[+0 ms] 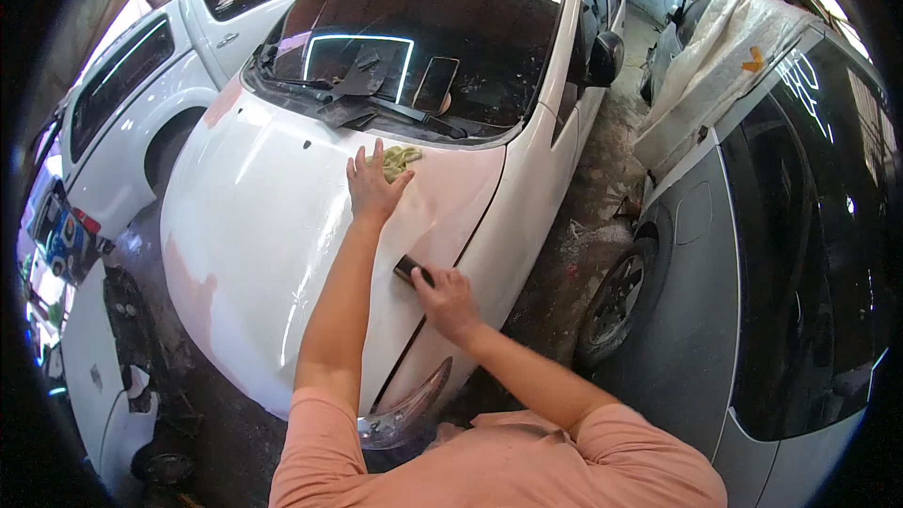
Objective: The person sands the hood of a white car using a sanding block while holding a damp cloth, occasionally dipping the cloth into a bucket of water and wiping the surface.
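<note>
A white car's hood (273,198) lies under both my hands, with dull pinkish patches along its right side and left edge. My left hand (376,190) reaches far up the hood, its fingers spread. Against its fingers and thumb sits a crumpled yellow-green cloth (399,162); whether they grip it is hard to tell. Lower down, near the gap between hood and fender, my right hand (446,301) is closed around a small black block (412,270), which rests on the hood. The block's underside is hidden.
A phone (436,85) and dark flat pieces (362,75) lie at the windshield's base. At right stands a grey vehicle (677,226), with a whitish cover (724,47) behind it. A white pickup (132,113) stands left. The car's headlight (409,409) is near my body.
</note>
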{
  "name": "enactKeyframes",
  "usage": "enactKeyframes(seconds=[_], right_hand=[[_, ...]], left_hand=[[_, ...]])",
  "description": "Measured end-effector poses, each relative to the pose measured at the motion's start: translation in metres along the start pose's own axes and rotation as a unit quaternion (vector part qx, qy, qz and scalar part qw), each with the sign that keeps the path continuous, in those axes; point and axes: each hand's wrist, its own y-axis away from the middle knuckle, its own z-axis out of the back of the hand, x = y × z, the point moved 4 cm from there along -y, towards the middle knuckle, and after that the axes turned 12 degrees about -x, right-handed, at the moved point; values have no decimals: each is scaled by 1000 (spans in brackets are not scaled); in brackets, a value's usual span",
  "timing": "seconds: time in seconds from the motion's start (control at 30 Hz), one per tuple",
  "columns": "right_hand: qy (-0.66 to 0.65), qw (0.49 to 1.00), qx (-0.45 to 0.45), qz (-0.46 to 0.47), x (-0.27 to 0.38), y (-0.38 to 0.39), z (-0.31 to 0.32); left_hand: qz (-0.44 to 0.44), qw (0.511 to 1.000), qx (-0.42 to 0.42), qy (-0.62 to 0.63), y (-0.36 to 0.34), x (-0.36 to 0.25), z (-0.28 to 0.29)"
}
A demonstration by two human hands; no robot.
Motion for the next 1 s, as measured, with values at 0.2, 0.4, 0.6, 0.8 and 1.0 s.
enactKeyframes(seconds=[0.2, 0.4, 0.6, 0.8, 1.0], right_hand=[[146, 978, -96, -117, -170, -159, 24], [71, 997, -31, -26, -38, -62, -12], [133, 978, -68, -146, -172, -152, 14], [56, 995, -66, -45, -82, -94, -6], [165, 970, -105, -143, -166, -173, 13]], left_hand=[[-125, 991, -7, -48, -8, -29, -13], [-51, 998, 21, -22, -17, -3, -22], [6, 988, 103, 114, -56, -98, -11], [-216, 970, 65, 95, -73, -166, -1], [-265, 955, 83, 102, -69, -217, -4]])
